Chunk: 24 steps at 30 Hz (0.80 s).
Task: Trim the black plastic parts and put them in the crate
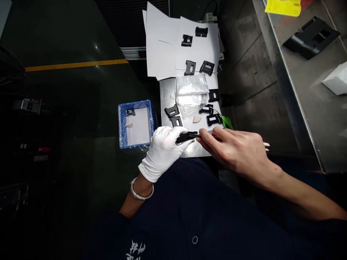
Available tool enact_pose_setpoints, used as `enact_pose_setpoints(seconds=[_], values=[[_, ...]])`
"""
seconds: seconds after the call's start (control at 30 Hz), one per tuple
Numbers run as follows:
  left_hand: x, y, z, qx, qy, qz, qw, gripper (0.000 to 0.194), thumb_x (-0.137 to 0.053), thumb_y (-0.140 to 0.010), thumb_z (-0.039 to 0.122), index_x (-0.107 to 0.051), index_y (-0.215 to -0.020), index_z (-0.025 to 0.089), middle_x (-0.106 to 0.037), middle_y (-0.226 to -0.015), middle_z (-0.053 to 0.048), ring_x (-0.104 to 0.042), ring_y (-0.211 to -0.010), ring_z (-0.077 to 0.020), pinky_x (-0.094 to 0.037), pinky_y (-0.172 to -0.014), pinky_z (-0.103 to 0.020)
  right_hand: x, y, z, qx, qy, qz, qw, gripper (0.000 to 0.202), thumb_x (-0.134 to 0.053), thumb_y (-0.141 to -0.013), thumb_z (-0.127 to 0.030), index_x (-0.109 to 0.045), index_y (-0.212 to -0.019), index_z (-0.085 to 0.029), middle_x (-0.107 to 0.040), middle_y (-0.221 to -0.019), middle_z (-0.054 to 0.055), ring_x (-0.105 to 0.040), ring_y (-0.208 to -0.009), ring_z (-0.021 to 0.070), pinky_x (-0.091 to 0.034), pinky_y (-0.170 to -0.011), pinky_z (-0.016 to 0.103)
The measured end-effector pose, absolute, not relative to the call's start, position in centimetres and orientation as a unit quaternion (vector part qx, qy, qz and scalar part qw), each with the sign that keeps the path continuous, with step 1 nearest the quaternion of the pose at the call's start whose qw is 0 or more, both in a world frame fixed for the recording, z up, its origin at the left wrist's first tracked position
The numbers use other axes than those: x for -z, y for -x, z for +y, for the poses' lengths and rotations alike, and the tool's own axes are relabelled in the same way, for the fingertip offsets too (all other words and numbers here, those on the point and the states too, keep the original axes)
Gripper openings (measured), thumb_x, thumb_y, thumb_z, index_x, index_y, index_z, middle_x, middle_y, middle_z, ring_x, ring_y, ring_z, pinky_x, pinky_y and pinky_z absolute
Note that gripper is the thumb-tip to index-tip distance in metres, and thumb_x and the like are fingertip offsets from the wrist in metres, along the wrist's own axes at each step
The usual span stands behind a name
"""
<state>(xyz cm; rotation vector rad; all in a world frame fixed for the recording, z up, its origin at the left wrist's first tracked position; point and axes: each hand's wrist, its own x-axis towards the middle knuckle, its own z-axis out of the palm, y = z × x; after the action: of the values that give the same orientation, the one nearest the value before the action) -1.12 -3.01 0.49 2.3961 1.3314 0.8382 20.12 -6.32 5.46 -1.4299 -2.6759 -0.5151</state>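
Note:
My left hand (165,148), in a white glove, is closed around a black plastic part (187,136) near the table's front edge. My bare right hand (233,144) is closed on a slim tool whose dark, thin tip meets or nearly meets that part. Most of this tool lies hidden in the fist; two pale ends (266,146) stick out behind the hand and may belong to it. Just beyond the hands lie more black plastic frames (171,111), a small beige wedge-shaped piece (196,119) and a green-handled tool (227,122).
Clear plastic bags (192,88) lie mid-table. Several black parts rest on white paper sheets (162,47) behind them. To the left stands a blue bin (135,146) lined with plastic, holding a black part. A metal surface (303,108) at right carries a larger black housing (311,38).

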Motion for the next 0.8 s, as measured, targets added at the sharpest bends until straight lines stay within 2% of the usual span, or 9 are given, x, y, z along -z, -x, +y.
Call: enact_pose_setpoints(seconds=[0.3, 0.8], values=[[-0.38, 1.23, -3.09, -0.284, -0.829, 0.462, 0.135, 0.032, -0.071, -0.089, 0.043, -0.069, -0.104, 0.015, -0.075, -0.092, -0.006, -0.07, -0.088, -0.0219, -0.053, -0.083, -0.035, -5.37, -19.96, -6.36, 0.165, 0.468, -0.867, 0.045, 0.018, -0.052, -0.094, -0.016, -0.066, -0.104, -0.018, -0.059, -0.069, 0.001, -0.044, -0.056, 0.0113, -0.015, -0.055, 0.029], [-0.28, 1.15, -3.12, -0.253, -0.834, 0.465, 0.155, 0.035, -0.066, -0.091, 0.048, -0.068, -0.106, 0.017, -0.073, -0.089, -0.007, -0.067, -0.087, -0.0216, -0.051, -0.082, -0.036, -5.52, -20.03, -6.61, 0.13, 0.479, -0.868, -0.003, 0.019, -0.049, -0.096, -0.017, -0.065, -0.106, -0.019, -0.06, -0.071, 0.002, -0.046, -0.057, 0.0126, -0.013, -0.055, 0.029]])
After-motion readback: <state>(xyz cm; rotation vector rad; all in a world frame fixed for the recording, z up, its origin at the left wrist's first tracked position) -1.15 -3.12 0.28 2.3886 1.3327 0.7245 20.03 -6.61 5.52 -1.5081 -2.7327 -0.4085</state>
